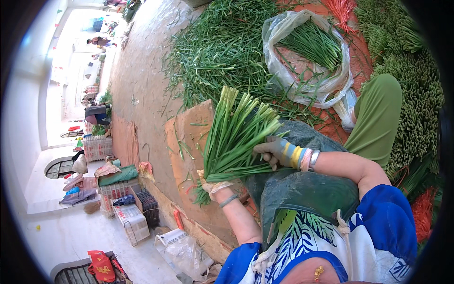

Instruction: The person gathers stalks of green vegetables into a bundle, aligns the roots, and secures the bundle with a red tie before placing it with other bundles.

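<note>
A large fanned bunch of chive-like green stalks [234, 137] lies across my lap, its pale cut ends up and away from me. My left hand [215, 188], in a pale glove, is closed round the bunch's lower end; leaf tips hang below it. My right hand [279, 151], in a grey glove with yellow and white bands, has its fingers curled on the stalks at the bunch's right side. Its fingertips are partly hidden. Under the bunch, a dark green plastic apron [307, 189] covers my lap.
Loose green trimmings [227, 52] heap ahead. Beside them an open clear plastic bag [347, 71] holds more stalks. Bundled stalks [411, 99] are stacked at the right, with red ties [340, 12] at the far end. An orange-brown board [189, 137] and crates [132, 222] lie left; people work far off.
</note>
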The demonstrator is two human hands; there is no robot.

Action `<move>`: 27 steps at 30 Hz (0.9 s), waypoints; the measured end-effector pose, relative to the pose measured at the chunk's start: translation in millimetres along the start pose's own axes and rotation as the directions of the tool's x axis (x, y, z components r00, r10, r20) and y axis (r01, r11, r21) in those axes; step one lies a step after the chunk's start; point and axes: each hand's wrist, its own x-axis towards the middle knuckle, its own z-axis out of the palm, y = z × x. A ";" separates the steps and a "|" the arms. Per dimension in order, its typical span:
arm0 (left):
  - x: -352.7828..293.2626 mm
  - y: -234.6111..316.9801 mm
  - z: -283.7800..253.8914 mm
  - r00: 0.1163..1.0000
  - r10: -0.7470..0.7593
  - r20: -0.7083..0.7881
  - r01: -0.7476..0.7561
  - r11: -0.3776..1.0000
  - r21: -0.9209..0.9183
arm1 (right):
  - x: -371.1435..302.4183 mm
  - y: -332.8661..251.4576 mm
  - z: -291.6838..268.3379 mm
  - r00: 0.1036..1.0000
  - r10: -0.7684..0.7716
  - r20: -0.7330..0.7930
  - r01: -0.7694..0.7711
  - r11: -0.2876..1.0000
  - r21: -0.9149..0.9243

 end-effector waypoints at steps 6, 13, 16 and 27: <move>19.1 7.1 -11.0 1.000 0.003 -0.017 -0.003 1.000 0.015 | -6.7 -11.6 -2.6 0.996 0.091 -0.013 -0.091 0.996 0.000; 20.6 9.0 -6.1 0.987 0.161 0.024 -0.161 0.987 -0.007 | 6.3 -16.2 15.0 0.950 -0.046 -0.308 0.014 0.994 -0.107; 21.6 8.3 -0.5 0.985 0.174 0.006 -0.174 0.985 -0.018 | 18.6 -11.4 8.2 0.971 -0.057 -0.232 0.073 0.996 0.059; 46.7 16.9 -19.8 0.996 0.080 0.047 -0.085 0.991 0.102 | -47.5 -35.8 -33.8 0.828 -0.283 0.484 -0.039 0.831 0.554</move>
